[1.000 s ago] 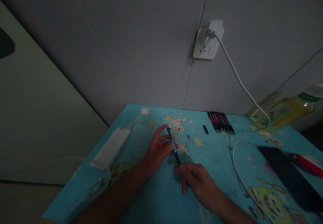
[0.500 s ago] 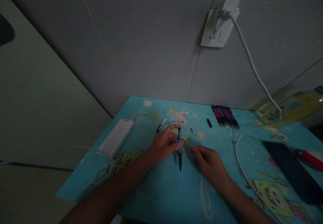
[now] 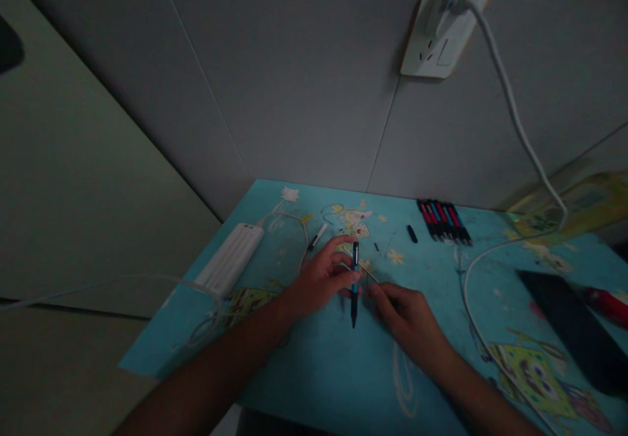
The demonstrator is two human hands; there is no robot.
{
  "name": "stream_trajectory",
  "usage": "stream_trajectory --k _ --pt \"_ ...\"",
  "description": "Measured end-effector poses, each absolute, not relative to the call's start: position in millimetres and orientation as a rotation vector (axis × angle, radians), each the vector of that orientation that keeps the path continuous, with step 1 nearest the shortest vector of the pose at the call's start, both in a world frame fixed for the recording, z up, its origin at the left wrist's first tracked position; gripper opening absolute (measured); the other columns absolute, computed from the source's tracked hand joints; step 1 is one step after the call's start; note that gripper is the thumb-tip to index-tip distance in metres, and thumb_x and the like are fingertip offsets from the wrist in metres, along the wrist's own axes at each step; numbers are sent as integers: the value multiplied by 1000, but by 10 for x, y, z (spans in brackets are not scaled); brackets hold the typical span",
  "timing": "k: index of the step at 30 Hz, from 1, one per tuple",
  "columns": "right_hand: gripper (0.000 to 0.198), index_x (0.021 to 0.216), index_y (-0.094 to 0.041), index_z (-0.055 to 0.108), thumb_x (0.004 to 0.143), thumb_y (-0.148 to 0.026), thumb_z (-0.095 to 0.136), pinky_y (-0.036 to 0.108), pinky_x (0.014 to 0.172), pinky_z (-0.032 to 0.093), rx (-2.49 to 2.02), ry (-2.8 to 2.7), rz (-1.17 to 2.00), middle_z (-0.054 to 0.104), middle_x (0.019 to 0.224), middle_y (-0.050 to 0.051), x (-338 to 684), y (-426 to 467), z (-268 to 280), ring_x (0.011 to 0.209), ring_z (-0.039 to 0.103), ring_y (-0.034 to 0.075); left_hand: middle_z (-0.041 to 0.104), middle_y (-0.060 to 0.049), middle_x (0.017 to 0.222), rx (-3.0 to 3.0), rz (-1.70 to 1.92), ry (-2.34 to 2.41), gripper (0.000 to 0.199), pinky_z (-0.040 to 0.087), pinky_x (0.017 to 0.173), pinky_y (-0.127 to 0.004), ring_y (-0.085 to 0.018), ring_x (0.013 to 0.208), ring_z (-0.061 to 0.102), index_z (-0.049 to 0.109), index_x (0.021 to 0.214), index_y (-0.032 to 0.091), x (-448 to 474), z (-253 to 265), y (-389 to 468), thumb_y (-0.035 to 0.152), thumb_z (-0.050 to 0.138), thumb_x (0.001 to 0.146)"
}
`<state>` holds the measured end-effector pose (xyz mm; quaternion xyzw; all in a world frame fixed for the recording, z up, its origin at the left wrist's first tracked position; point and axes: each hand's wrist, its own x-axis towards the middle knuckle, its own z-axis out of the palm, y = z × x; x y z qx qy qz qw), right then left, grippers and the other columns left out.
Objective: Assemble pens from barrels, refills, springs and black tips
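My left hand [image 3: 320, 283] pinches a blue and black pen [image 3: 354, 298] between thumb and fingers. The pen stands nearly in line with my view, its dark tip pointing toward me. Close by on the right, my right hand [image 3: 405, 310] has its fingertips closed on a thin pale stick [image 3: 368, 272], which slants up-left toward the pen and my left fingers. Whether the stick touches the pen I cannot tell. Beyond the hands lie a small black piece [image 3: 376, 247], a dark pen cap-like piece [image 3: 411, 234] and a white and black marker [image 3: 317, 237].
Several red, blue and black pens [image 3: 444, 222] lie in a row at the back right. A white power strip [image 3: 230, 259] rests on the left. On the right are a white cable [image 3: 466, 292], a dark flat object [image 3: 569, 325], a red object [image 3: 606, 305] and a yellow package [image 3: 583, 207].
The camera view has shifted slightly, so the socket sits higher and farther right. Both hands keep nearly the same pose, still holding the pen and the thin stick.
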<state>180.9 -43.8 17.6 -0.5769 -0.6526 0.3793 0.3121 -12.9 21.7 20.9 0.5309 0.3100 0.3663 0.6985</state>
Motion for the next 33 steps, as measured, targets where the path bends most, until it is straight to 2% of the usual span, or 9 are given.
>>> stream_trajectory --k 11,15,20,26,30,33 --pt "45 72 -17 63 100 -46 42 24 54 36 -1523 -1753 998 53 59 -3 1787 -446 189 55 48 12 62 -3 98 1188 800 695 56 57 65 -29 -16 74 68 43 136 31 -118 217 201 26 67 86" --pt "45 75 -17 64 101 -45 41 24 54 36 -1523 -1768 1004 54 59 -2 1775 -457 190 55 49 12 63 -3 97 1163 836 668 54 58 66 -30 -18 78 69 42 133 30 -117 211 206 25 67 86" --pt "43 72 -17 60 101 -42 41 24 58 37 -1450 -1818 1010 54 62 -2 1748 -469 222 59 49 12 64 -3 101 1122 925 651 68 58 77 -35 -17 82 70 29 145 33 -104 228 206 25 66 87" --pt "28 82 -18 64 97 -37 51 23 58 37 -1421 -1849 964 53 64 -4 1690 -470 264 59 49 11 66 -7 109 1185 986 648 80 55 86 -40 -22 98 68 15 152 32 -81 228 189 22 64 89" --pt "30 83 -18 67 98 -37 48 23 58 39 -1509 -1864 818 60 66 -2 1749 -414 266 59 54 13 61 -9 119 1397 1099 774 74 51 94 -38 -22 109 63 23 150 29 -88 172 204 23 63 89" --pt "34 94 -18 68 100 -38 42 24 64 43 -1732 -1903 519 70 77 2 1968 -244 320 67 64 16 62 -8 115 1621 1123 884 48 53 88 -34 -20 103 63 42 140 26 -112 116 246 26 56 94"
